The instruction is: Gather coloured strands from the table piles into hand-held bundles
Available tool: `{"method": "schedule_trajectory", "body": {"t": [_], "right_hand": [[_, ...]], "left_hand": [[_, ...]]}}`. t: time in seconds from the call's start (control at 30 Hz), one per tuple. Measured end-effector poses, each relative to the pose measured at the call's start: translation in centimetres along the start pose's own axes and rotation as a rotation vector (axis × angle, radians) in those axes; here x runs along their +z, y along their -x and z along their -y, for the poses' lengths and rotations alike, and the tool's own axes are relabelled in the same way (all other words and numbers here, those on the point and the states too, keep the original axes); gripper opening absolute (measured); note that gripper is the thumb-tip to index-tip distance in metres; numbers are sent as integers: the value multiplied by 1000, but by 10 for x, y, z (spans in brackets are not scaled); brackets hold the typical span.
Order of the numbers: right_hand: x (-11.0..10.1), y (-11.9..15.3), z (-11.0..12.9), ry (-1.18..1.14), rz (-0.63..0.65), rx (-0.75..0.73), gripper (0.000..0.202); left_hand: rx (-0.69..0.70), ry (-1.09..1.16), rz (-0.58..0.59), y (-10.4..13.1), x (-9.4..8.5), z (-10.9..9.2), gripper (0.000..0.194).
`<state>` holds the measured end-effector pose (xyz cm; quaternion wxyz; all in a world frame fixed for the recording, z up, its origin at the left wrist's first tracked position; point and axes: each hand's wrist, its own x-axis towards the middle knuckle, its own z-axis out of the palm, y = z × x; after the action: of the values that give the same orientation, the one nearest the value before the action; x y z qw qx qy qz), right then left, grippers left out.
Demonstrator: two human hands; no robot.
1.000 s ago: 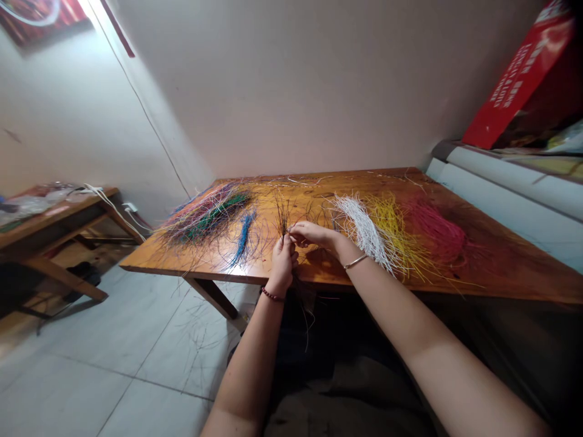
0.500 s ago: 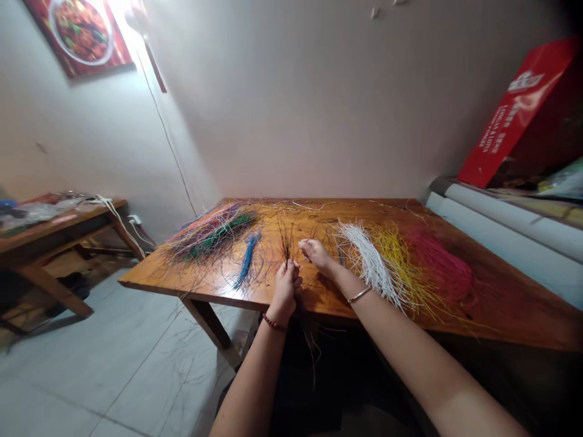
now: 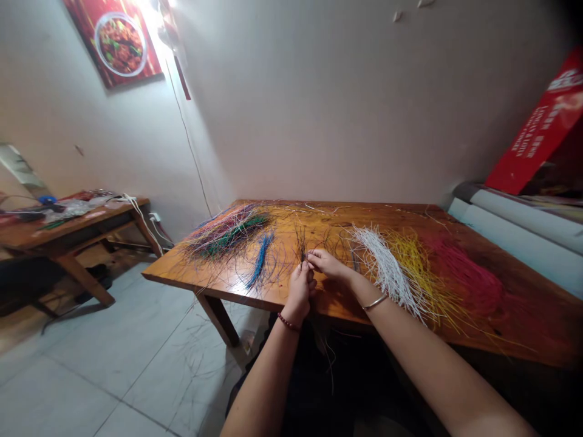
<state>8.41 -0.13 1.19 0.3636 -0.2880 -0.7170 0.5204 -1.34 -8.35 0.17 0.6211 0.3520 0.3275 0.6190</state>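
Observation:
My left hand is closed round a bundle of dark strands, whose tips fan out above the fist while long ends hang below the table edge. Close beside it, my right hand is pinched at the right side of the bundle; what its fingertips hold is too small to make out. A small blue bundle lies to the left of the hands. White strands are spread just right of my right forearm, with yellow strands beside them.
Pink strands lie at the right of the wooden table; a multicoloured heap with green strands is at the left. A red box and white rolls stand at the right. A cluttered side table is far left.
My right hand has come in against the dark bundle, where there was a gap before. The view has turned slightly left, so everything appears shifted to the right.

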Motion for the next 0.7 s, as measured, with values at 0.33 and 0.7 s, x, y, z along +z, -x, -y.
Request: {"method": "schedule_trajectory", "body": {"t": [0.33,0.7], "right_hand": [[-13,-7,-1,-113,-415,-64,47],[3,0,8,-139,-81,26,48]], "left_hand": [[6,-33,-9,0,0,2,38],[18,-16,22,-1,-3,3,38]]}}
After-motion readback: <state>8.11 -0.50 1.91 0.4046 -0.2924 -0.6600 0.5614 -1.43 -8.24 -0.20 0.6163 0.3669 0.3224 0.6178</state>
